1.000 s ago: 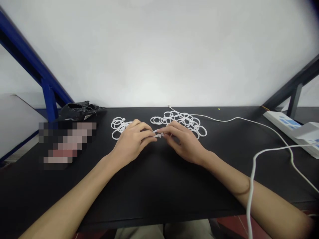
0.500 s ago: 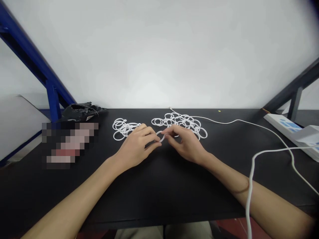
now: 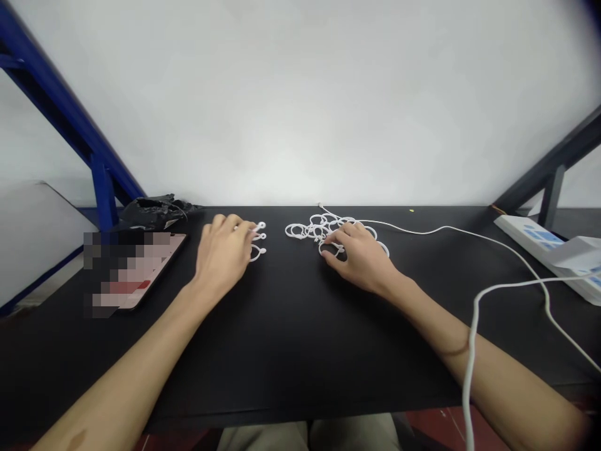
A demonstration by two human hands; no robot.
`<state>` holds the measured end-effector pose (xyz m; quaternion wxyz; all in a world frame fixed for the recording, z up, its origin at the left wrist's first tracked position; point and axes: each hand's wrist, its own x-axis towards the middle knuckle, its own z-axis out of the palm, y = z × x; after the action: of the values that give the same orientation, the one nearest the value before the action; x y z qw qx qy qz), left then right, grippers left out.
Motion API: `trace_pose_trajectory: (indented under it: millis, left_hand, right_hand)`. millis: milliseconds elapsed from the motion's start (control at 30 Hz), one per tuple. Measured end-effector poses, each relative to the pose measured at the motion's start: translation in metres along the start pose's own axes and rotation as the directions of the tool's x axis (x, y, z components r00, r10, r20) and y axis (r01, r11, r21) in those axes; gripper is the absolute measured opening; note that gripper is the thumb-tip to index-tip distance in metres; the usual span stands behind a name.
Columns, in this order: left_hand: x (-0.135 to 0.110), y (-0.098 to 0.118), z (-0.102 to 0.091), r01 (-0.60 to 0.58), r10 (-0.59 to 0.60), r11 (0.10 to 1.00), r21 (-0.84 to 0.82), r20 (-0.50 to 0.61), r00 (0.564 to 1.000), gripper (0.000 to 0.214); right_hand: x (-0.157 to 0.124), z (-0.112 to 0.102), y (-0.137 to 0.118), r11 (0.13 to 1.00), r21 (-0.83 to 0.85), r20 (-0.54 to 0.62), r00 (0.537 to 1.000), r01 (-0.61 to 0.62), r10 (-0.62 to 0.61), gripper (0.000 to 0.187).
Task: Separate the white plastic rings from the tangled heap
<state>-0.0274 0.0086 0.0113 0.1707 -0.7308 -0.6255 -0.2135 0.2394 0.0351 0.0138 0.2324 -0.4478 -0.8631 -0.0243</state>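
My left hand [image 3: 224,247] is over the smaller group of white rings on the left, its fingers bent and closed on a white ring [image 3: 261,225] that has a small eyelet. More white rings with eyelets [image 3: 255,253] stick out past its fingertips; the hand covers the rest of that group. At the near edge of the larger tangled pile of white rings [image 3: 295,230], my right hand [image 3: 359,254] has thumb and forefinger spread apart around a ring [image 3: 321,248]. It hides part of the pile.
On the black table [image 3: 282,351], a partly blurred phone [image 3: 159,266] lies left, with a black plastic bag [image 3: 150,213] behind it. A white cable [image 3: 436,229] runs from the pile to the right. Another cable [image 3: 473,332] crosses my right forearm, near a white box [image 3: 539,244].
My hands have moved apart from the middle. The left has carried a white ring to the left group; the right has let go and shifted right to the larger pile, its fingers spreading.
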Motion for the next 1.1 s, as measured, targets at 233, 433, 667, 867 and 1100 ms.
trace_pose_trajectory:
  millis: [233, 433, 667, 867, 1100]
  left_hand:
    - [0.001, -0.009, -0.001, 0.108, -0.109, 0.994, 0.030, 0.018, 0.994, 0.030]
    - [-0.005, 0.026, -0.007, -0.036, 0.058, 0.930, -0.365, 0.051, 0.997, 0.029]
    - [-0.011, 0.054, -0.014, 0.223, -0.016, 0.732, -0.644, 0.311, 0.950, 0.036]
    - [-0.008, 0.046, -0.017, 0.332, -0.037, 0.612, -0.718, 0.393, 0.919, 0.036]
    - [-0.009, 0.047, -0.017, 0.323, -0.038, 0.634, -0.703, 0.388, 0.921, 0.038]
  right_hand:
    - [-0.001, 0.001, -0.003, 0.991, -0.036, 0.088, 0.989, 0.126, -0.123, 0.010]
    - [-0.002, -0.003, -0.022, 0.956, 0.144, -0.036, 0.967, 0.254, -0.251, 0.013]
    - [-0.007, -0.001, -0.031, 0.928, 0.223, -0.078, 0.954, 0.300, -0.290, 0.013]
    - [-0.007, -0.002, -0.031, 0.922, 0.343, -0.157, 0.979, 0.178, -0.131, 0.032]
    - [-0.008, -0.002, -0.032, 0.900, 0.411, -0.150, 0.985, 0.142, -0.087, 0.019]
